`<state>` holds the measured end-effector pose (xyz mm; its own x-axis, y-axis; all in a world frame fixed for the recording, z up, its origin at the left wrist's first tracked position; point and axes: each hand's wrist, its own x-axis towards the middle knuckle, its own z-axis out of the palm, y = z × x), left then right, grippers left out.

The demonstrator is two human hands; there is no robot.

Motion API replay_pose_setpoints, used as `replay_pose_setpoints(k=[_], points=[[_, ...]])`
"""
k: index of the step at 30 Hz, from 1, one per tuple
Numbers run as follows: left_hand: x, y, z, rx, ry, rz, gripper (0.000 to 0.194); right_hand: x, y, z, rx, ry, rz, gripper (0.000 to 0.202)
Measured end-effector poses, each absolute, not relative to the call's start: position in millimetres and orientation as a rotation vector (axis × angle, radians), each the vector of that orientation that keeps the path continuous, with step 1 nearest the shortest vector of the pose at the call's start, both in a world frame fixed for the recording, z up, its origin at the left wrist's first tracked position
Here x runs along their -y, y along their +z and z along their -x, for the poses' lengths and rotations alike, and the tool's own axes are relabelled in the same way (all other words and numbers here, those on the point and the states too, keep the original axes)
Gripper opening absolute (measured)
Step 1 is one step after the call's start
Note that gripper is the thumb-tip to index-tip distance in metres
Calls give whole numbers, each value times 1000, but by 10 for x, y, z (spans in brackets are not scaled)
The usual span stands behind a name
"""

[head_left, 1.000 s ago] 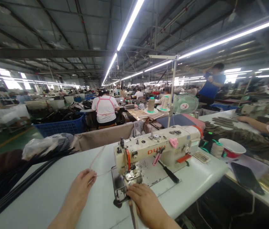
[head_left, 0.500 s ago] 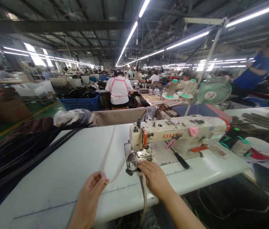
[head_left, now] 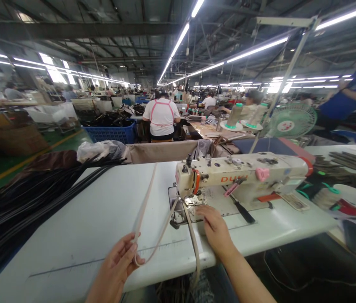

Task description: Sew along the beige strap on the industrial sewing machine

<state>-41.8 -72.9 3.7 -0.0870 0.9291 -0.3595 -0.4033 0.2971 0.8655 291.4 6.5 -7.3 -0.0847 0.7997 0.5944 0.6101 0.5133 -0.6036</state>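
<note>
"Strap, where does it run?"
"From the sewing machine, one length hangs over the front edge of the table, another loops to the left hand, pinched between thumb and fingers."
"And the right hand?"
"Just right of the strap, fingers loosely bent; whether they grip anything, I cannot tell"

strap: pale beige; sewing machine: cream, orange lettering; tabletop: whitish green; basket: blue
</note>
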Motion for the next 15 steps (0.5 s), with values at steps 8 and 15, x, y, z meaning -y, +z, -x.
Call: replay_pose_setpoints(k=[8, 15], points=[[767, 130, 459, -1187, 1087, -842, 47, -373, 378, -3322, 906, 484, 1216, 50], [769, 139, 399, -1184, 1086, -802, 59, -313, 482, -3279, 735, 628, 1190, 59]])
